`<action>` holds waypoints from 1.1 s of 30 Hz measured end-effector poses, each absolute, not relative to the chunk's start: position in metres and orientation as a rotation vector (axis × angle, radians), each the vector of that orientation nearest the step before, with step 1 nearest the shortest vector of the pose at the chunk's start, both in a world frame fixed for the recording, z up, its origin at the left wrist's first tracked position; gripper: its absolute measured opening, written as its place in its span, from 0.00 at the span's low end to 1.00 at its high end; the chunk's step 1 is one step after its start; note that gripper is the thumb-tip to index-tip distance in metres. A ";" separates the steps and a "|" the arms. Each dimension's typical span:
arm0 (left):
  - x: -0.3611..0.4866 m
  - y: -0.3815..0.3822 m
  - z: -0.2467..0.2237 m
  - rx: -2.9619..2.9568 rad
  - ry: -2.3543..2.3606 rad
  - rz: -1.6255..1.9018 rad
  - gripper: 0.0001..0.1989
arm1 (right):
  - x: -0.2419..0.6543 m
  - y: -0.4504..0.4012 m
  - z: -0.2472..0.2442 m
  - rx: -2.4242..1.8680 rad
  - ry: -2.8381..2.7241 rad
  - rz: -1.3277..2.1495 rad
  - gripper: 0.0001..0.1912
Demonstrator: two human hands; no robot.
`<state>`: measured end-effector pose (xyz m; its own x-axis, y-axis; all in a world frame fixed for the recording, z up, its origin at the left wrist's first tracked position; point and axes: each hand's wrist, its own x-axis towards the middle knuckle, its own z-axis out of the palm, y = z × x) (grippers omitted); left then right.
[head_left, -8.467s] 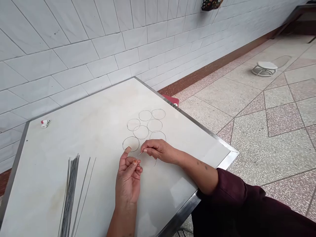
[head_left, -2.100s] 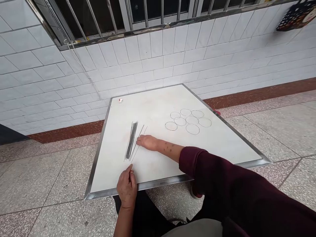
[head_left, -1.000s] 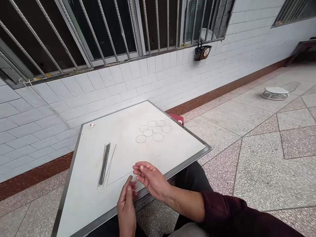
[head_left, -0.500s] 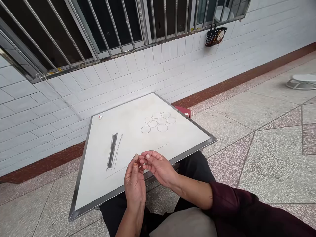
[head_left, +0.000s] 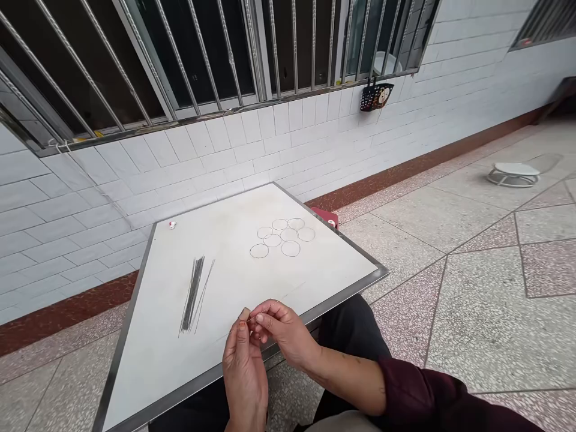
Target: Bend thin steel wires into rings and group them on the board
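We have one thin wire pinched in our left hand and our right hand — each grip is closed on it, side by side. It is above the bench, by the near edge, and sticks out past both hands. To do this well, we should pinch softly but firmly, so it won't slip or kink. We should watch the ends — they could poke us. The rings lie toward the bench's far right, the bundle on its left part.
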<state>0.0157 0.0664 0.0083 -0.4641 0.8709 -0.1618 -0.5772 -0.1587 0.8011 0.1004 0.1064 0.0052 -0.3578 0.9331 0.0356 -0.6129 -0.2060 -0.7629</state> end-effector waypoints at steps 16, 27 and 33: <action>-0.016 0.078 0.012 0.238 1.060 1.950 0.10 | 0.113 0.118 -0.003 -0.714 -0.622 1.776 0.16; -0.003 0.077 0.012 0.288 1.026 1.925 0.12 | 0.104 0.113 0.003 -0.721 -0.541 1.755 0.19; 0.018 0.073 0.005 0.328 0.988 1.839 0.15 | 0.096 0.100 0.001 -0.638 -0.642 1.799 0.15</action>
<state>0.0176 0.0732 0.0051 -0.4797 0.8554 -0.1953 -0.6351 -0.1849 0.7500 0.0962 0.1000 0.0010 -0.2855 0.9513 -0.1165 -0.6623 -0.2837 -0.6934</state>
